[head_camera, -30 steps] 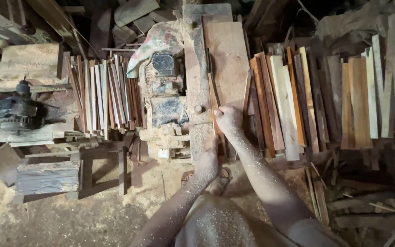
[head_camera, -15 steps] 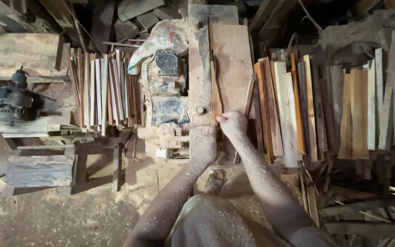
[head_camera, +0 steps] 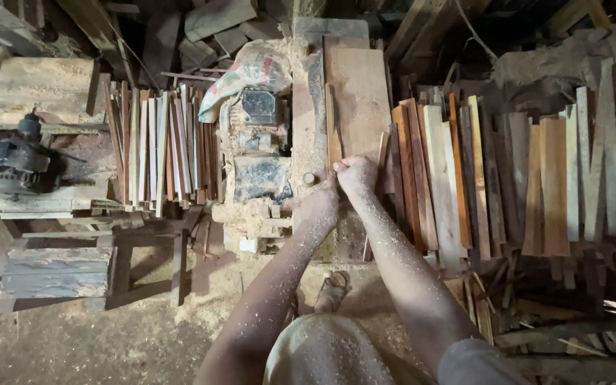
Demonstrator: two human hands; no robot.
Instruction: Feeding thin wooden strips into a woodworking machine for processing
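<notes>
1. Left of the saw worktop [head_camera: 306, 107], cut slats [head_camera: 155, 146] stand stacked.
2. Your left hand [head_camera: 320, 202] presses the worktop; its grip I cannot tell.
3. Your right hand [head_camera: 356, 173] pinches the thin strip [head_camera: 332, 128], barely fed.
4. Right of the worktop, boards [head_camera: 507, 178] wait.

Rough matt wood strip [head_camera: 334, 135]; sawdust-coated metal saw bench [head_camera: 306, 121]; dusty hands [head_camera: 356, 173].

both sawdust-flecked arms reach forward, left hand [head_camera: 320, 202] and right hand [head_camera: 356, 173] curled shut, side by side.
</notes>
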